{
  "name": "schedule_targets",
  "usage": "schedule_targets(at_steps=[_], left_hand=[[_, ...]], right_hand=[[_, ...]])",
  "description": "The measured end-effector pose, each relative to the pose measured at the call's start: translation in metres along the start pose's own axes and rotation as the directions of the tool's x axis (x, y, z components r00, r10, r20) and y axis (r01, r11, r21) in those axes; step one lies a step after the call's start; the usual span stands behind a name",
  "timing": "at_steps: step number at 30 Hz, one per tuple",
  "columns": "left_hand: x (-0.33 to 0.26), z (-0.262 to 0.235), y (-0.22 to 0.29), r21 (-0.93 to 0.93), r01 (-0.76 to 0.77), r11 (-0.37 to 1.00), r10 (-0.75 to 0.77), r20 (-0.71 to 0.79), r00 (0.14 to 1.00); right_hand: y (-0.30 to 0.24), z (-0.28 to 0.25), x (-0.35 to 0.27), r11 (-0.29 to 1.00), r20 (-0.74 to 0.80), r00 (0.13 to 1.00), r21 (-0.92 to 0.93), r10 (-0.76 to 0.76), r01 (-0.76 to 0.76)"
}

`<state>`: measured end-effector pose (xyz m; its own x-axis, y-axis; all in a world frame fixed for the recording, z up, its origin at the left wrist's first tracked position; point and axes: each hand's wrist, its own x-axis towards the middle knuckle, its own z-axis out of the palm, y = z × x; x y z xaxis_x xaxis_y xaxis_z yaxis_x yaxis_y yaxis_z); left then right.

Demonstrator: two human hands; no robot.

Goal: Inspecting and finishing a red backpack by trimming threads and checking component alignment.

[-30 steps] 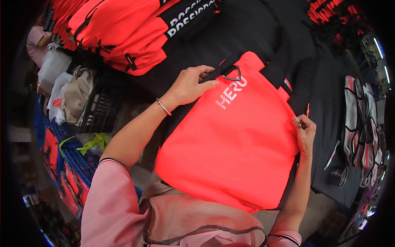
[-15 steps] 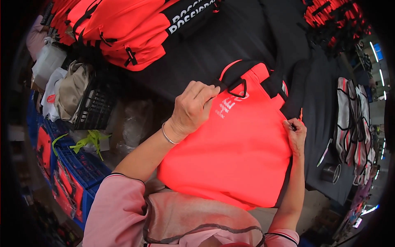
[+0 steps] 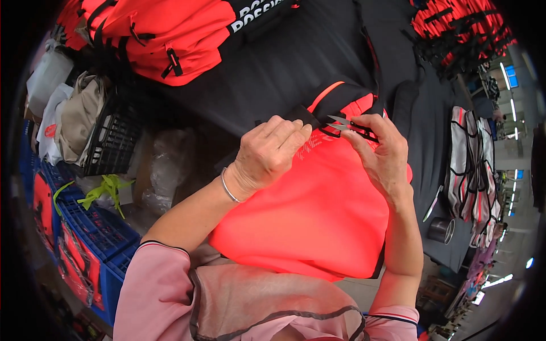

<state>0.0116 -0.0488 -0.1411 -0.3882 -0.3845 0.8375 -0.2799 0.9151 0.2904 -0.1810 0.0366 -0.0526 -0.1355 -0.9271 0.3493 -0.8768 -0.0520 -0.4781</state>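
Both hands had moved up to the top edge of the neon orange bag (image 3: 318,204), which lay flat on the black-covered bench (image 3: 273,68) just under them. The left hand (image 3: 267,156) was closed, pinching the black strap (image 3: 333,105) at the bag's upper rim. The right hand (image 3: 381,153) gripped small thread snips (image 3: 347,124), blades pointing left toward the left fingertips, seemingly at the strap seam. Orange backpacks (image 3: 165,34) were piled beyond.
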Motion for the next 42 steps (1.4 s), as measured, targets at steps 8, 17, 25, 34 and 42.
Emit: schedule_targets(at_steps=[8,17,25,34,42], left_hand=[[-0.003,-0.001,0.002,-0.012,0.007,1.0,-0.007,0.009,1.0],[-0.004,-0.001,0.0,0.012,-0.019,1.0,0.019,0.034,0.999],[-0.003,-0.003,0.001,0.018,-0.023,1.0,0.022,0.042,0.999],[-0.005,-0.001,0.001,0.023,-0.015,1.0,0.014,0.051,0.999],[-0.007,-0.002,-0.001,0.026,0.02,0.999,-0.021,0.041,0.999]], right_hand=[[-0.019,-0.004,0.027,0.922,0.117,0.967,-0.292,-0.228,0.253],[-0.03,-0.014,0.049,0.793,0.342,0.89,-0.428,-0.302,0.433],[-0.022,-0.017,0.041,0.963,0.21,0.975,-0.236,-0.079,0.129],[-0.026,-0.006,0.039,0.868,0.27,0.938,-0.388,-0.216,0.311],[-0.015,0.015,0.068,0.987,0.156,0.985,-0.127,-0.075,0.095]])
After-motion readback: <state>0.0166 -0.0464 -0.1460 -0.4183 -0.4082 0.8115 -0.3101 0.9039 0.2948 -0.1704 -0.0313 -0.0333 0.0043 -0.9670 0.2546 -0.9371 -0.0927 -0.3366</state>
